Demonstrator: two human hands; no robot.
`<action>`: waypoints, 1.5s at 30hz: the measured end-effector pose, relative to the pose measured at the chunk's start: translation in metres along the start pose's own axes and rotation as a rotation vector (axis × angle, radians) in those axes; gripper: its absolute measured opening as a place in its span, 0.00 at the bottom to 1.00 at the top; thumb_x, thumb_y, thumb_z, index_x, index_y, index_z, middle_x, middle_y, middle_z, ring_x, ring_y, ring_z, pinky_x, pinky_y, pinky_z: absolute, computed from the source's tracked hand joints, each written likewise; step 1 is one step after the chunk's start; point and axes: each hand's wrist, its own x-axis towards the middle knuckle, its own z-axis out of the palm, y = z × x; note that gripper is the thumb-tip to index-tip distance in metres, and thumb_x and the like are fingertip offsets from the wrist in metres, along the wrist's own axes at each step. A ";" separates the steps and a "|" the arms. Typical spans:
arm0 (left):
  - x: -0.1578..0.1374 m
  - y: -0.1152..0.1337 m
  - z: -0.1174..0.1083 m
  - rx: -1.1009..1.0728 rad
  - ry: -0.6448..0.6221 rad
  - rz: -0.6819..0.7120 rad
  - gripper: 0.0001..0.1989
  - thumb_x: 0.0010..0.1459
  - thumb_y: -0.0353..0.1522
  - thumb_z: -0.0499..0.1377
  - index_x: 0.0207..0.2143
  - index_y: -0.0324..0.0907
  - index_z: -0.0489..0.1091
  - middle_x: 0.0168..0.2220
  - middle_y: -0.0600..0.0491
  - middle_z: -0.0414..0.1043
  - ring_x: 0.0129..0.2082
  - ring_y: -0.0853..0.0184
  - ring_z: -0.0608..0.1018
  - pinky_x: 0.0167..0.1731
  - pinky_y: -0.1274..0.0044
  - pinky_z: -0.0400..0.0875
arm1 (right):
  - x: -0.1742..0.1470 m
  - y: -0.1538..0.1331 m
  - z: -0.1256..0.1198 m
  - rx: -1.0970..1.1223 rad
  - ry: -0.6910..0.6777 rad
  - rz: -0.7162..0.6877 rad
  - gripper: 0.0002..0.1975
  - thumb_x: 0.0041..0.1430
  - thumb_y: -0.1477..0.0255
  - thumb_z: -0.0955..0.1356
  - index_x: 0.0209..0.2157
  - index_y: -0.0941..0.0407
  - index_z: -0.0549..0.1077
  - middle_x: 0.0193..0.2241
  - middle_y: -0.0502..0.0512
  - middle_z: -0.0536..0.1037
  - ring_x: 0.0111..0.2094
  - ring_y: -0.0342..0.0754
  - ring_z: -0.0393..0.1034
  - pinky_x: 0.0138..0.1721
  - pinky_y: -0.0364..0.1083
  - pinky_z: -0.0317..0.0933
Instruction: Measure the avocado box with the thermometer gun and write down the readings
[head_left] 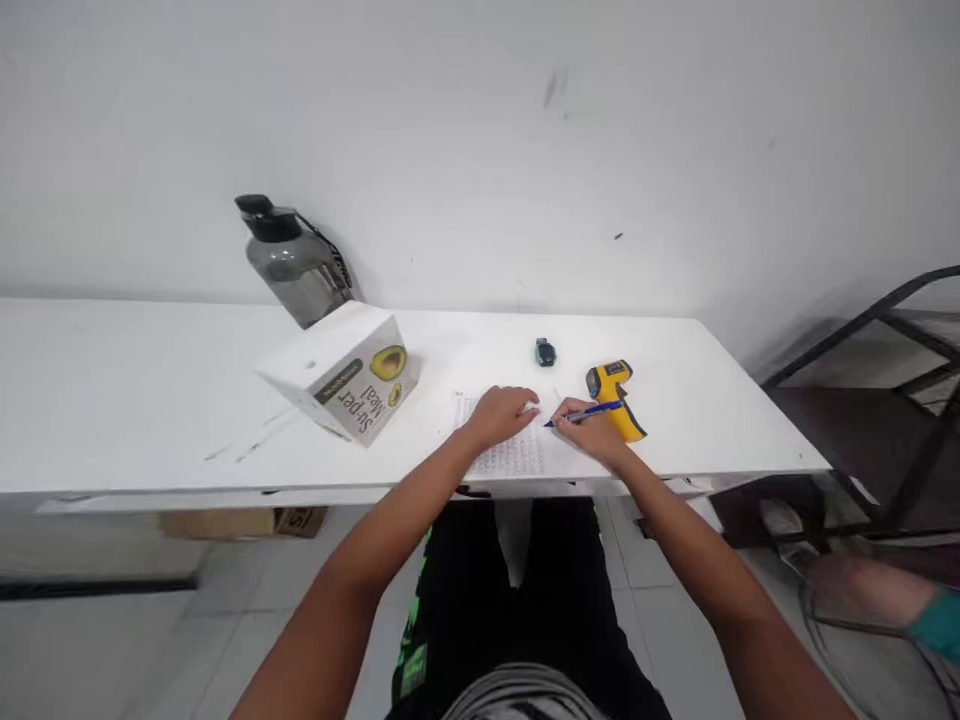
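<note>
A sheet of paper covered in rows of small print or writing lies near the front edge of the white table. My left hand rests on its upper part, fingers curled toward the thumb around something small and whitish that I cannot make out. In my right hand is a blue pen, its tip pointing left, down at the paper. Just beyond that hand lies a yellow and black infrared thermometer gun, partly behind my wrist. A dark teal smartwatch sits farther back.
On the left stands a white box with avocado pictures, and behind it a grey bottle with a black cap. The white table meets a wall. A dark metal frame and another person's blurred limb are at right.
</note>
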 end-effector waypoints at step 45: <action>-0.001 0.002 -0.002 -0.008 0.005 -0.033 0.16 0.63 0.41 0.51 0.48 0.44 0.69 0.30 0.55 0.73 0.34 0.65 0.76 0.37 0.73 0.63 | 0.004 0.017 0.004 0.043 0.094 -0.018 0.10 0.54 0.63 0.65 0.27 0.54 0.71 0.27 0.50 0.75 0.32 0.49 0.69 0.35 0.47 0.60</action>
